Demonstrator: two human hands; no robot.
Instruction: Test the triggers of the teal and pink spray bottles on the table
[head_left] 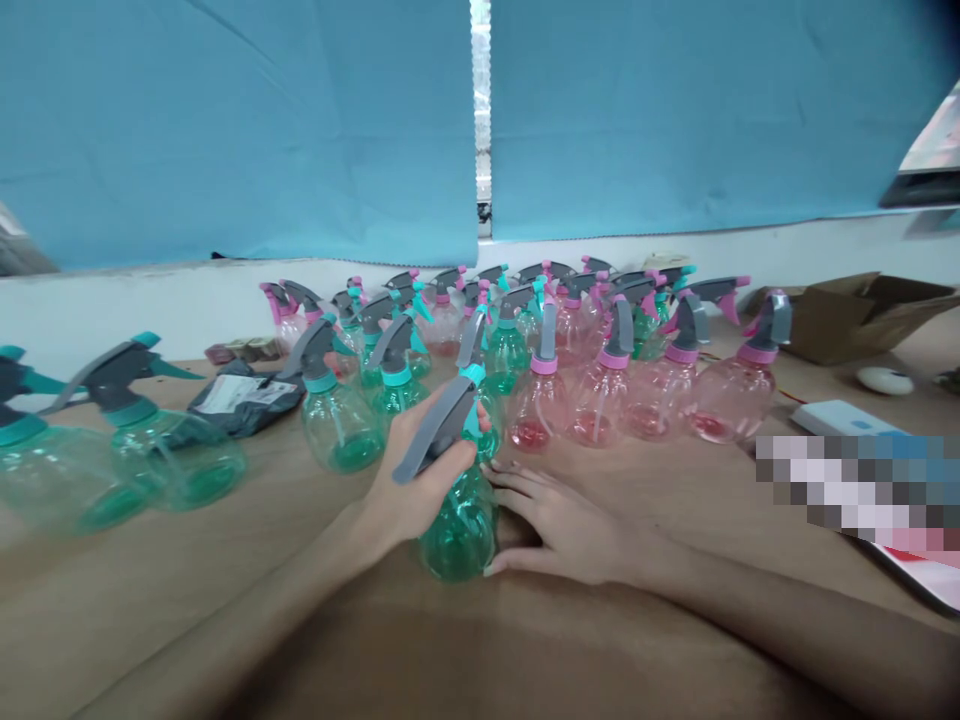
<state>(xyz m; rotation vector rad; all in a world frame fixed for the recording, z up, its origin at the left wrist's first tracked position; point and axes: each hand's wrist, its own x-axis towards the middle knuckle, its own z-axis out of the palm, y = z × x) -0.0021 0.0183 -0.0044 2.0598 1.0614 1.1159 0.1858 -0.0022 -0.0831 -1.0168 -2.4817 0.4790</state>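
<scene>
A green see-through spray bottle (459, 535) with a grey and turquoise spray head stands in front of me on the wooden table. My left hand (420, 470) is wrapped round its neck, just below the spray head. To the right of the bottle, my right hand (566, 525) is low over the table with its fingers spread. Its fingertips reach the bottle's side; I cannot tell if they press on it. Just beyond, another green spray bottle (487, 440) is partly hidden by the held one. Pink spray bottles (531, 410) stand to its right.
More green spray bottles (187, 460) stand at the left, near a dark plastic packet (244, 395). Several pink and green ones crowd the back. A cardboard box (847, 320), a white mouse (885, 380) and a white box (840, 418) lie at right. Blue cloth (240, 130) hangs behind.
</scene>
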